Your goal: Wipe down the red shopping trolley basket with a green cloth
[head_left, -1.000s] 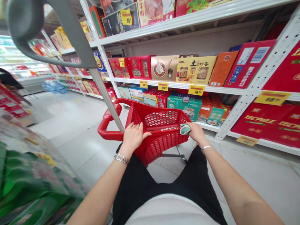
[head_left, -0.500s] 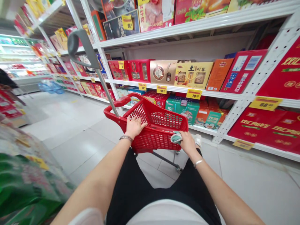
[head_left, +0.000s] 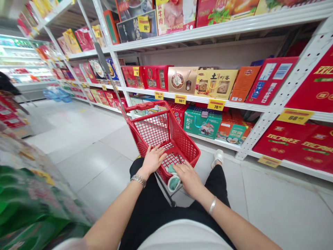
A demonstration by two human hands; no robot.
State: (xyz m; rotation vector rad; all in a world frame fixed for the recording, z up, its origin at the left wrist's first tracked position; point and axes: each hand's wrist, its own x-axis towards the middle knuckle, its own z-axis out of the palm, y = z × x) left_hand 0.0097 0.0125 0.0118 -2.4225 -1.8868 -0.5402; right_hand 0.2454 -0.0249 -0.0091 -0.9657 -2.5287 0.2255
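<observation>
A red plastic shopping cart (head_left: 182, 142) with a perforated basket stands in front of me; no goods show inside the basket. My left hand (head_left: 153, 159) rests on its near-left rim, fingers stretched out and slightly apart. At the near corner, my right hand (head_left: 187, 177) lies over the rim, fingers together, pinning a green cloth with a white edge (head_left: 173, 183) that hangs down outside. The right thumb is hidden. A thin metal pole with a grey handle (head_left: 102, 57) rises from the cart's far left side.
White metal shelving (head_left: 203, 38) with boxed goods and yellow price tags runs along the far side, close to the cart. A green-wrapped stack (head_left: 31, 208) stands at the lower left. The tiled aisle (head_left: 85, 139) extends left toward blue-looking bundles (head_left: 57, 94).
The cart has turned, its near corner now between my knees and its inside showing more. My right hand has moved left and nearer with the cloth; my left hand has shifted slightly nearer.
</observation>
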